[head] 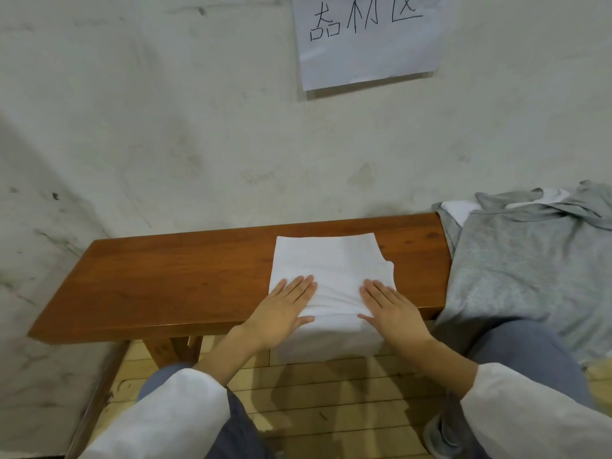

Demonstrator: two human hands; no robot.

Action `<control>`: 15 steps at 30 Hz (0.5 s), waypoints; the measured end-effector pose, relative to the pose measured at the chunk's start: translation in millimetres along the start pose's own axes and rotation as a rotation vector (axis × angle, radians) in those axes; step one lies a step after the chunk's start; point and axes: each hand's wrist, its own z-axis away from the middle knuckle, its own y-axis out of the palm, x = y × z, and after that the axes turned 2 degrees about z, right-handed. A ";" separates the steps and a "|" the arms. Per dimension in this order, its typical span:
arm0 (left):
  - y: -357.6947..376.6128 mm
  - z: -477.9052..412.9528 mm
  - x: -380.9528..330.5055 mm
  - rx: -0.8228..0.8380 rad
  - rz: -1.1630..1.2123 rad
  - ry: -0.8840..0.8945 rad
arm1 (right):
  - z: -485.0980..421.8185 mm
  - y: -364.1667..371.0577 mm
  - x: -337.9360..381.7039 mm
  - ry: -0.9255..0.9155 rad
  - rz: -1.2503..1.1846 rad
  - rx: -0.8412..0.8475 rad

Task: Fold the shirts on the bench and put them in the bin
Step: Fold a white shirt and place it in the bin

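Pressing down with straight, close-set fingers [303, 286], gripping nothing: left hand [284, 306] flat on the near left part of the folded white shirt [328, 256], right hand [390, 309] flat on its near right part. Probably smoothing the fold and pinning the cloth, its near edge hanging over the front of the surface [165, 279]. Working the shirt around mid-surface, near but apart from the unfolded grey shirt [516, 260] heaped over the right end. Not seeing the bin anywhere.
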 end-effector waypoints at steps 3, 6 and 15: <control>-19.4 2.4 0.4 0.011 0.170 0.003 | 2.2 -15.0 -6.4 0.023 -0.087 0.024; -50.5 4.3 0.8 0.072 0.434 -0.041 | 1.0 -39.1 -16.8 0.017 -0.161 0.056; -169.8 -9.4 19.0 0.258 0.552 0.007 | -14.0 -125.5 -60.1 0.023 -0.488 0.102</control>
